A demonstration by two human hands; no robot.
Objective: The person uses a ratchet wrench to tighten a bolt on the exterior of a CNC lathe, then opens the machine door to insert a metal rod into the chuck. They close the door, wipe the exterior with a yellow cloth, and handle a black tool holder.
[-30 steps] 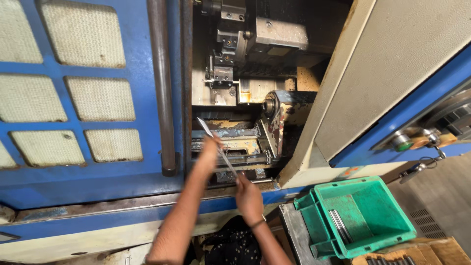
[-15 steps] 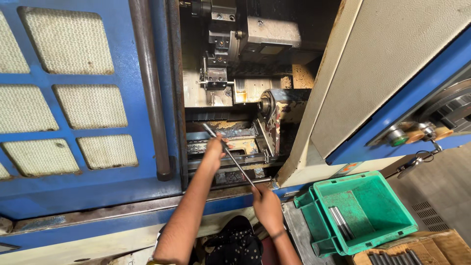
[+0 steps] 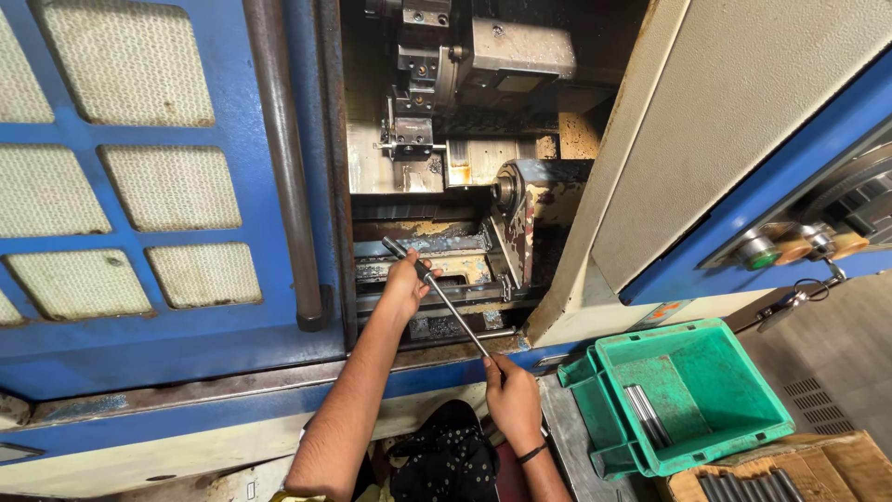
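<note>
Mid-frame, our left hand (image 3: 406, 284) and right hand (image 3: 512, 398) both clamp a slim, smooth steel rod (image 3: 441, 296); lower right, a green plastic bin (image 3: 715, 437).

We're looking at a big blue sliding machine door (image 3: 167, 186) on the left, with worn mesh window panels and a long dark handle bar (image 3: 283, 158). Behind it the machine's inside is dim, grimy metal with yellowed, chipped paint. To the right there's a beige housing panel (image 3: 743, 112) with a blue edge and a few knobs (image 3: 799, 244). Lower right, a green plastic bin (image 3: 734, 437) sits above a cardboard box (image 3: 818, 465), and grey floor (image 3: 836, 353) shows beyond.
</note>
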